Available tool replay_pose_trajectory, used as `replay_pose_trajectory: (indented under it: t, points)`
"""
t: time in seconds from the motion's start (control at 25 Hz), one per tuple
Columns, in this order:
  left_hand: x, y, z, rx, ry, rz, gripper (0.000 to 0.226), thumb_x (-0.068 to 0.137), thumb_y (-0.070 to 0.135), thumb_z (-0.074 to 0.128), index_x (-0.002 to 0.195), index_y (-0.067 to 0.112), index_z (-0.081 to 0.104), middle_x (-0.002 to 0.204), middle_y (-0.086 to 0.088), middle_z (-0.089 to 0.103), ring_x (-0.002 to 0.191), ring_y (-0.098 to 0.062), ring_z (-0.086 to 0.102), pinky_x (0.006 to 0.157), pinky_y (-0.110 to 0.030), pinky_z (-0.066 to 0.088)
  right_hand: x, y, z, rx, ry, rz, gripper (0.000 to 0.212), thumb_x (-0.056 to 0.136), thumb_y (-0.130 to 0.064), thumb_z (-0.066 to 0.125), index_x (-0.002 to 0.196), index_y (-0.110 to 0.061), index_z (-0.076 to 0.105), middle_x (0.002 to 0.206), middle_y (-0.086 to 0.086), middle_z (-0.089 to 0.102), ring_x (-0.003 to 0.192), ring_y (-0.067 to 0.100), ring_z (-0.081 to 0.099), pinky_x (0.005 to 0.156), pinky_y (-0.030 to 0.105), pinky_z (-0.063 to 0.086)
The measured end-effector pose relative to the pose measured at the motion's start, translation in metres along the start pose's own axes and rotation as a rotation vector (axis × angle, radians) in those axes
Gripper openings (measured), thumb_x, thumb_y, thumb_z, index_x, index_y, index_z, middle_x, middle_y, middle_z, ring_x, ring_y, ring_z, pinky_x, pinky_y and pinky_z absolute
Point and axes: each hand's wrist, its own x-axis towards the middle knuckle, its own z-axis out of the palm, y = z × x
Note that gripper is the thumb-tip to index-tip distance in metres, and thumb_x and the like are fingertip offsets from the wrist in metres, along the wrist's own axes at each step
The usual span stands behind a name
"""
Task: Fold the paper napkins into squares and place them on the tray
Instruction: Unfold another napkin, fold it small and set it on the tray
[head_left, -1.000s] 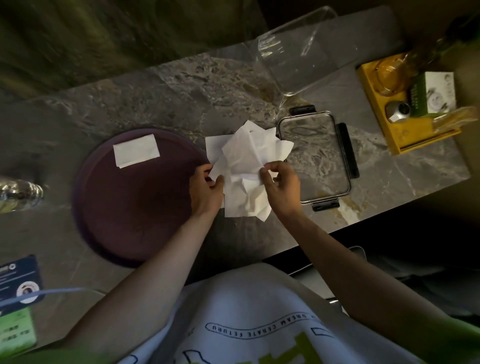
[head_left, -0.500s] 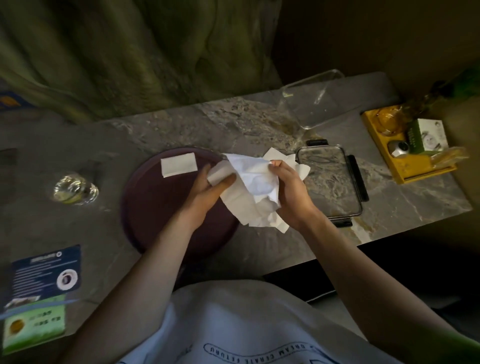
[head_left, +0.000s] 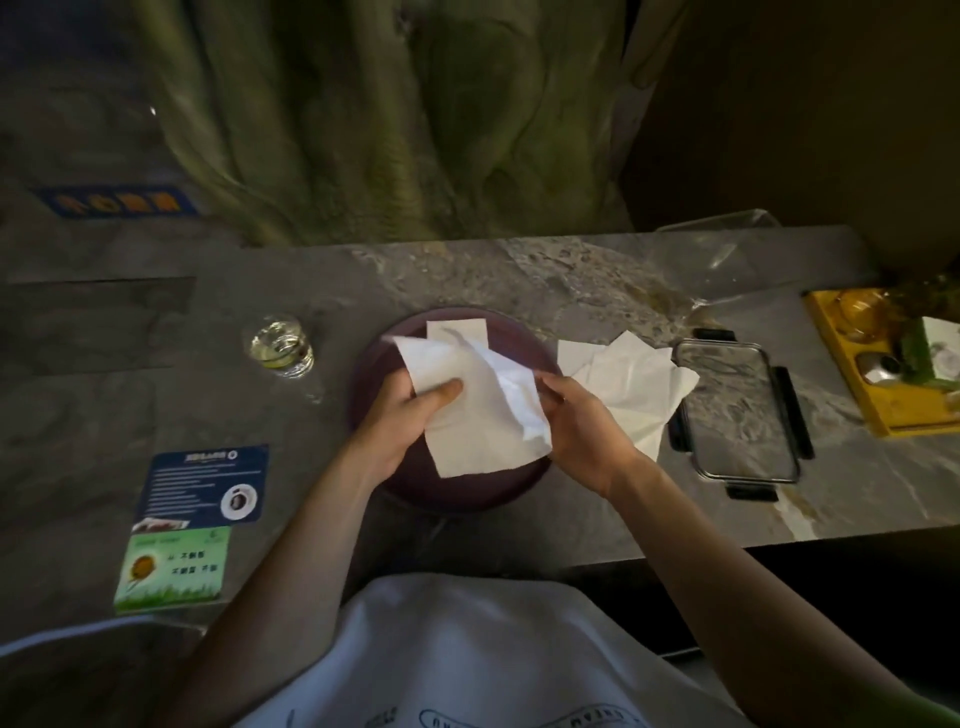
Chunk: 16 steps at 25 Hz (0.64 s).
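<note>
A white paper napkin (head_left: 480, 415) is spread loosely over the round dark purple tray (head_left: 374, 364). My left hand (head_left: 410, 415) grips its left side, thumb on top. My right hand (head_left: 576, 421) pinches its crumpled right edge. A folded white napkin (head_left: 457, 328) lies at the tray's far rim, partly hidden by the held one. More unfolded napkins (head_left: 623, 379) lie in a loose pile on the marble table, just right of the tray.
A glass-lidded container (head_left: 737, 410) with black clips lies right of the napkin pile, and a yellow tray (head_left: 852, 384) with small items at far right. A clear glass (head_left: 280, 345) stands left of the tray. Printed cards (head_left: 202, 483) lie at near left.
Both hands have carried one napkin left, off the pile and over the tray, and it is opened flatter. The camera view has also shifted left and up.
</note>
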Motion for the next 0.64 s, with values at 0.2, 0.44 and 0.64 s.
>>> replay_pose_trajectory:
  t: [0.2,0.44,0.64]
  points:
    - [-0.019,0.011,-0.030,0.134,-0.120,0.045,0.024,0.089,0.007,0.062,0.105,0.025,0.064,0.107,0.002,0.071,0.103,-0.016,0.067,0.088,-0.034,0.054,0.007,-0.001,0.028,-0.301,-0.017,0.133,0.059,0.079,-0.060,0.067,0.127,-0.025,0.062,0.118,0.003,0.071,0.107,0.021,0.068,0.089,0.038,0.053]
    - [-0.033,0.020,-0.051,0.016,-0.098,0.032,0.013,0.094,0.016,0.059,0.101,0.021,0.069,0.095,0.006,0.075,0.090,-0.008,0.069,0.081,-0.030,0.056,0.021,0.002,0.053,-0.264,0.102,-0.025,0.028,0.090,-0.020,0.067,0.118,-0.014,0.066,0.115,0.005,0.073,0.112,0.024,0.066,0.096,0.045,0.053]
    - [-0.032,0.012,-0.074,-0.123,0.119,0.006,0.012,0.092,0.023,0.061,0.096,0.018,0.071,0.097,0.001,0.076,0.097,-0.018,0.069,0.090,-0.038,0.053,0.023,-0.006,0.048,-0.231,0.079,-0.124,0.017,0.093,-0.009,0.060,0.106,-0.004,0.070,0.100,0.011,0.076,0.090,0.024,0.072,0.081,0.038,0.058]
